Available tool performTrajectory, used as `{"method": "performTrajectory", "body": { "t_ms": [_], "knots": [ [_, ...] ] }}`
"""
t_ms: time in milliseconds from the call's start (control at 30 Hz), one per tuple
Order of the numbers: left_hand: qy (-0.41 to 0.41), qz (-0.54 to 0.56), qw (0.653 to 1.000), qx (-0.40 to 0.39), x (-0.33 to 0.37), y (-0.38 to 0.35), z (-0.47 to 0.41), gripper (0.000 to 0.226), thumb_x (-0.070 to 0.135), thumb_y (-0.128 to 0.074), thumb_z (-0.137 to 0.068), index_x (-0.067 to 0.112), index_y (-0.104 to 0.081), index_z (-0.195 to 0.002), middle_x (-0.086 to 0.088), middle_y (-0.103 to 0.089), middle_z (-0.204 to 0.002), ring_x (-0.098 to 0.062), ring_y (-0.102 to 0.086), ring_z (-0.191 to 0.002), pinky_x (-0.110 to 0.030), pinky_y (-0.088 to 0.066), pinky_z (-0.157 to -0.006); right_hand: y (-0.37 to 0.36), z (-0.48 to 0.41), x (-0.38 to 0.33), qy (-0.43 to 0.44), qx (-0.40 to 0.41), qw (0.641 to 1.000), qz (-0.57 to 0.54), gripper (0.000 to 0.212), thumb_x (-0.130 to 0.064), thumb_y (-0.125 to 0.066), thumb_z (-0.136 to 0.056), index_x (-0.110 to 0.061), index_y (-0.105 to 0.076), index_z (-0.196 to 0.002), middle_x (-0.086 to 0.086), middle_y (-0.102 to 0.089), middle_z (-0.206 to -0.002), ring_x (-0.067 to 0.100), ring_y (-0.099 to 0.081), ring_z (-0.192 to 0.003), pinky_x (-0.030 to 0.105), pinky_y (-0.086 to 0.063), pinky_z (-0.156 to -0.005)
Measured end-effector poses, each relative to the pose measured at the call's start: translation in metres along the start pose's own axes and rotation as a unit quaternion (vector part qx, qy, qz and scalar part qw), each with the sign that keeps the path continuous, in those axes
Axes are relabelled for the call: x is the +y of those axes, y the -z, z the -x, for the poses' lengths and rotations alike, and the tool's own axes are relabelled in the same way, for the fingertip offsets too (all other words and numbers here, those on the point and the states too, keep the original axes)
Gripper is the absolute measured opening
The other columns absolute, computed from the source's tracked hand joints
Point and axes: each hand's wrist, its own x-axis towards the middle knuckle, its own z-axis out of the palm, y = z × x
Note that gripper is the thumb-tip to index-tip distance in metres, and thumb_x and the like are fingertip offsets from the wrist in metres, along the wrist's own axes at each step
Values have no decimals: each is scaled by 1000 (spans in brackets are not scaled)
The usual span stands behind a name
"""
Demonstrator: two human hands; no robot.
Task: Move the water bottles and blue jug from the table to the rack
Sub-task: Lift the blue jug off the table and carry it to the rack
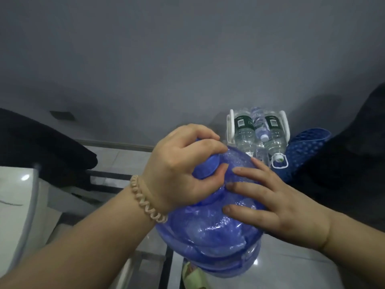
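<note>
Left hand (pixel 179 165) wrapped around the blue jug (pixel 210 226)'s capped neck, right hand (pixel 277 205) flat against its shoulder, she'd do well to carry it low and level toward the white rack (pixel 230 126) of water bottles (pixel 245 132) ahead.

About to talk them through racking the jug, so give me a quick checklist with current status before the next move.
1. Grip at the neck: left hand wrapped around the cap end of the blue jug. Ok.
2. Second support: right hand lies flat on the jug's shoulder, fingers spread, not wrapped. Ok as a steadier only.
3. Cap sealed: hidden under the fingers. Cannot tell.
4. Water bottles already lying in the white rack. Ok.
5. Free space on the rack for the jug: none visible from here. Cannot tell.
6. Jug weight or fill level: cannot tell.
</note>
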Motion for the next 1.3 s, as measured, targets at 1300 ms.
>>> {"method": "performTrajectory", "body": {
  "t_ms": [1300],
  "knots": [
    [39,-74,993,-85,-424,-140,-152,15,19,-74,-77,4,-72,-78,-13,-66,-87,-27,-63,-74,-36,-52,-62,-259,-137,383,-27,41,997,-60,24,-25,-52,-98,-29,-47,-121,4,-42,-127,30,-41,-124,61,-34,-101]
  ]
}}
